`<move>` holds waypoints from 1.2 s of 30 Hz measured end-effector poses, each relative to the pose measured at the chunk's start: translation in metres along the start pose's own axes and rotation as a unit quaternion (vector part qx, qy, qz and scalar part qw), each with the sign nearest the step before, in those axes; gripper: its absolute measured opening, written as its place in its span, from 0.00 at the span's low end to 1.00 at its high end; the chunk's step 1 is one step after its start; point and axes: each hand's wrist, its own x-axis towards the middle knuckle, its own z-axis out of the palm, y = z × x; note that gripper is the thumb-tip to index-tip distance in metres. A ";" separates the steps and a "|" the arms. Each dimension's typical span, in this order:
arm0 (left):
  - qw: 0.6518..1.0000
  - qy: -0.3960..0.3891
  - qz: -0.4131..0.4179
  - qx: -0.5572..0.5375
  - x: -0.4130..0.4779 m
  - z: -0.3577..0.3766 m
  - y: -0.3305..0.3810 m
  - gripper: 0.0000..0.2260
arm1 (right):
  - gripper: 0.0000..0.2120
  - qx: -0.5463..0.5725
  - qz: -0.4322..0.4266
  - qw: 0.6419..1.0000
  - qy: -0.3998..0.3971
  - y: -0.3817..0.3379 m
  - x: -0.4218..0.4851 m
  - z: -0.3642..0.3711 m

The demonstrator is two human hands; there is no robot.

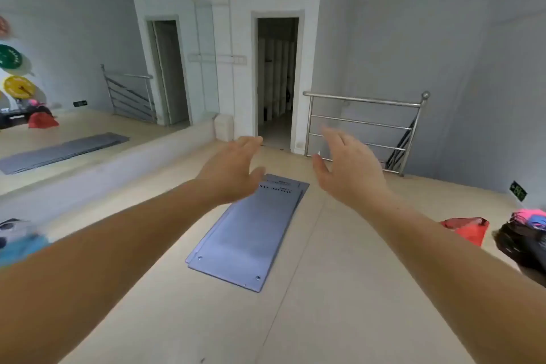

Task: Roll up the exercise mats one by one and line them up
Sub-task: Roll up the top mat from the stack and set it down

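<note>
Grey-blue flat rectangular exercise mats (254, 233): a small stack lying unrolled in the centre of the frame, its long side running away from the camera. The edges are slightly offset, so the layers show. There are two small round eyelets at the near end and dark lettering at the far end.
Pale beige floor (325, 319): carries the stack and fills the lower half of the frame.
Left hand (229, 171): raised on a bare outstretched arm, just left of centre, fingers straight and loose, holding nothing. In the picture it covers the far left corner of the stack.
Right hand (348, 168): raised level with the other, just right of centre, fingers spread and thumb out, holding nothing. It is apart from the stack.
Large wall mirror (74, 53): upper left of the frame, showing a reflection of the stack and green and yellow round weight plates at the far left edge.
Dark open doorway (276, 77): upper centre, beyond the hands.
Polished steel stair railing (363, 101): right of the doorway, in the upper right of the frame.
Red fabric bag (466, 229): on the floor at the right edge, well apart from the stack, beside a blurred dark bundle.
</note>
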 end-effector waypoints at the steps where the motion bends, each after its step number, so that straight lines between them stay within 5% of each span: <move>1: 1.000 -0.025 -0.008 -0.008 -0.007 0.021 0.000 0.31 | 0.29 0.022 0.012 1.000 -0.014 0.008 -0.008 0.013; 7: 0.984 -0.130 -0.089 -0.076 -0.053 0.155 -0.041 0.29 | 0.27 0.098 0.063 0.981 -0.156 0.056 -0.051 0.121; 15: 0.957 -0.191 -0.192 -0.105 -0.010 0.287 -0.143 0.29 | 0.23 0.123 0.042 0.944 -0.305 0.062 0.014 0.314; 23: 0.932 -0.264 -0.222 -0.111 0.148 0.418 -0.301 0.28 | 0.22 0.118 0.092 0.903 -0.402 0.099 0.170 0.523; 36: 0.891 -0.395 -0.214 -0.065 0.415 0.610 -0.464 0.26 | 0.18 0.224 0.226 0.832 -0.455 0.231 0.382 0.797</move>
